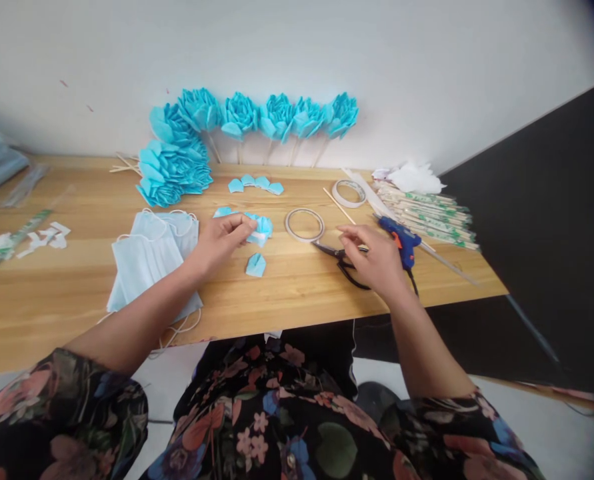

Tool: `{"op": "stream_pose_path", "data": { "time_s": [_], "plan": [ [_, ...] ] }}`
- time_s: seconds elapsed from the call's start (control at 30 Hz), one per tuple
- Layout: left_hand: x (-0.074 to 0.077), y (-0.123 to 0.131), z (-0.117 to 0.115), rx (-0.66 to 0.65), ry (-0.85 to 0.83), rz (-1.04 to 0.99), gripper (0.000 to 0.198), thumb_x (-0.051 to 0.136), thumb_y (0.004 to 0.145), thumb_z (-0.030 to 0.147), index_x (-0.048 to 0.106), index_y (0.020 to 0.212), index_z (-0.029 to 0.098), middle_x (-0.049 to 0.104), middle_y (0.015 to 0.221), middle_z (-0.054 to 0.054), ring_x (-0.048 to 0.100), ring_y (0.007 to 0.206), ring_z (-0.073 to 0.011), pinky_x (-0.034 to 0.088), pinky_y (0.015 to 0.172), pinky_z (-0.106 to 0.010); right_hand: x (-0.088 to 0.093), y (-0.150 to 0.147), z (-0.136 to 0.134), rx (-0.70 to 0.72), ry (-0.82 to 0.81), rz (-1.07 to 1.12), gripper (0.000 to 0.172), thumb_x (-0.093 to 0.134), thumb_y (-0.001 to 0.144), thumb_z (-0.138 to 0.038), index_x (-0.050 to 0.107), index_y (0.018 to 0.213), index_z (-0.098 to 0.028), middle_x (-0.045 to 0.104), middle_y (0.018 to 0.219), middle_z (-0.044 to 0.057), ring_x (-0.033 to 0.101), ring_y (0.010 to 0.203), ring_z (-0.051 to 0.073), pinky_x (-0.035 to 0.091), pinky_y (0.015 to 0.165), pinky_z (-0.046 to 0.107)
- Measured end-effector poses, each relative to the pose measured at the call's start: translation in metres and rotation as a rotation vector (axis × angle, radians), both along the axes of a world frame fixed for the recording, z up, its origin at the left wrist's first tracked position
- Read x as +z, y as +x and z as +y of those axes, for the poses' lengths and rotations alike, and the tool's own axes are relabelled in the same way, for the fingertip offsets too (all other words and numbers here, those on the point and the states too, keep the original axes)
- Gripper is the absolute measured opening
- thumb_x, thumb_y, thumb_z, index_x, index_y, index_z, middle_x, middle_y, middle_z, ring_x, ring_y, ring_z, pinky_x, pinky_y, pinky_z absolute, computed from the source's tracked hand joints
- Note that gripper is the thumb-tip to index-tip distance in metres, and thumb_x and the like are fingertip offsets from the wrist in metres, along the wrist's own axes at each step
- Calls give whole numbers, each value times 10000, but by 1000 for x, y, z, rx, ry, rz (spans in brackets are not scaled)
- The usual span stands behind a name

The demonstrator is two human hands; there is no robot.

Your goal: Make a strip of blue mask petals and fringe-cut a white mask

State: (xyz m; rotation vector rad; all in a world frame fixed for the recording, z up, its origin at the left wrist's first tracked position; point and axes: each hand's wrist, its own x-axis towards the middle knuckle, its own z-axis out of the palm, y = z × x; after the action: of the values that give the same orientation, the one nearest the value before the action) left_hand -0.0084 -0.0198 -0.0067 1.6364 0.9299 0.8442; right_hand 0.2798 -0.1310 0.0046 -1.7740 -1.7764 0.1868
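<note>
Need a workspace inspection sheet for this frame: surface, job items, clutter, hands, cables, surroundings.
Surface: wooden table, light wood.
Job's things: folded blue piece at the left hand; loose petal in front of it; scissors partly under the right hand; tape ring between the hands.
Clutter: face masks, blue flowers on sticks at the back, flower heap, second tape ring, glue gun, wrapped sticks, white scraps.
Grippers: left hand pinches the folded blue piece; right hand over the scissors, grip unclear.
Cables: black cord from the glue gun towards the front edge.
Surroundings: white wall behind, dark panel at right.
</note>
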Motion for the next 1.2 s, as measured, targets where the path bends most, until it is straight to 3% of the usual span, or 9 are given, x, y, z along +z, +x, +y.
{"op": "stream_pose_path", "data": {
  "time_s": [0.17, 0.33, 0.47, 0.6, 0.7, 0.77, 0.93, 1.1, 1.2],
  "plan": [
    [-2, -2, 2, 25, 7, -39, 489, 552, 909, 550, 592, 608, 167, 565, 581, -12, 495, 567, -111, 412, 576, -246, -1, 18, -23, 97, -198, -394, 334, 532, 950, -281, 662, 1236, -168, 702, 1201, 149, 636, 1130, 331, 502, 973, 484],
    [-2, 1, -1, 5, -115, -95, 541, 576, 902, 549, 529, 518, 170, 570, 513, -27, 513, 483, -103, 366, 465, -231, -3, 17, -34, 55, -223, -471, 337, 555, 935, -241, 651, 1253, -182, 691, 1182, 145, 645, 1104, 326, 516, 927, 447],
    [14, 6, -6, -56, -198, -41, 507, 638, 853, 547, 506, 537, 174, 524, 452, 6, 440, 358, -76, 270, 384, -219, -3, 17, -35, 43, -251, -496, 345, 554, 936, -248, 643, 1266, -195, 704, 1120, 142, 671, 1047, 326, 531, 837, 417],
    [28, 14, -6, -152, -71, 98, 467, 628, 873, 498, 524, 556, 171, 513, 450, 18, 425, 381, -67, 316, 420, -214, -5, 24, -30, 78, -271, -527, 351, 552, 933, -259, 638, 1269, -207, 709, 1103, 138, 681, 1040, 319, 529, 815, 392],
    [28, 27, -6, -232, 170, 228, 268, 627, 875, 346, 638, 683, 159, 602, 566, 3, 506, 491, -94, 372, 499, -224, -4, 28, -26, 81, -295, -504, 374, 578, 903, -265, 635, 1268, -205, 713, 1115, 131, 694, 1016, 307, 531, 776, 368],
    [23, 40, -6, -255, 395, 347, 136, 613, 862, 244, 721, 853, 161, 694, 724, -30, 591, 627, -131, 413, 584, -242, -2, 30, -26, 74, -300, -436, 424, 607, 863, -264, 626, 1282, -199, 721, 1104, 120, 703, 953, 286, 531, 740, 353],
    [9, 73, -5, -248, 683, 591, 371, 583, 813, 124, 725, 1151, 186, 718, 1156, -112, 665, 948, -233, 448, 722, -289, 6, 36, -30, 132, -316, -80, 538, 642, 816, -315, 605, 1341, -203, 717, 944, 59, 662, 749, 193, 524, 682, 315],
    [10, 91, 0, -332, 483, 524, 194, 604, 878, 282, 765, 946, 198, 684, 746, -27, 591, 681, -163, 338, 585, -255, 12, 33, -34, 131, -408, 477, 528, 694, 775, -402, 653, 1253, -184, 661, 869, 39, 629, 711, 158, 513, 648, 293],
    [16, 91, 1, -364, 336, 356, 241, 593, 896, 365, 735, 830, 182, 576, 612, 16, 512, 571, -120, 313, 545, -237, 16, 24, -39, 172, -496, 735, 587, 767, 743, -442, 641, 1256, -186, 665, 819, 26, 613, 705, 154, 500, 652, 286]
  ]
}}
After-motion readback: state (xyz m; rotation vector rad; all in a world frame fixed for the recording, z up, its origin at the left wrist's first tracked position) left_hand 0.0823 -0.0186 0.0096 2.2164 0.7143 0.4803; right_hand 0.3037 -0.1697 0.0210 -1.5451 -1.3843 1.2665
